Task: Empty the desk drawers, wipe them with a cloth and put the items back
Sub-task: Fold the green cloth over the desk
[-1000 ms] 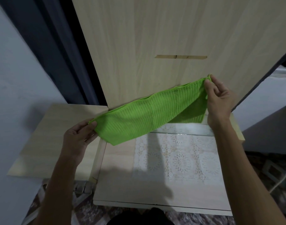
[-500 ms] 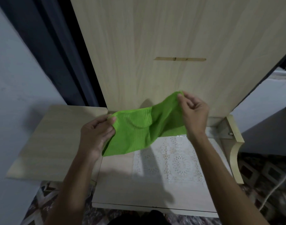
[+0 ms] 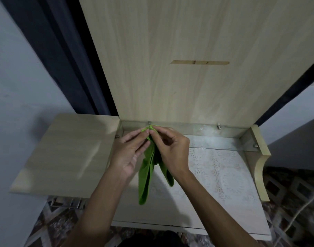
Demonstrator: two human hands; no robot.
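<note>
A bright green ribbed cloth [image 3: 147, 179] hangs folded in half, its two top corners pinched together between my hands. My left hand [image 3: 129, 154] and my right hand [image 3: 168, 148] meet fingertip to fingertip at the cloth's top, above the back of the desk. The cloth's folded lower end dangles over the wooden desk top [image 3: 134, 211], beside a white lace mat [image 3: 220, 172] under glass. No drawer shows in this view.
A tall light-wood panel [image 3: 188, 59] with a slot rises behind the desk. A lower wooden side shelf [image 3: 67, 154] sits to the left. A curved wooden side piece [image 3: 259, 157] bounds the desk on the right. A dark curtain hangs at upper left, above patterned floor.
The cloth was stretched wide between my hands; I have brought both hands together, and the cloth now hangs folded in half.
</note>
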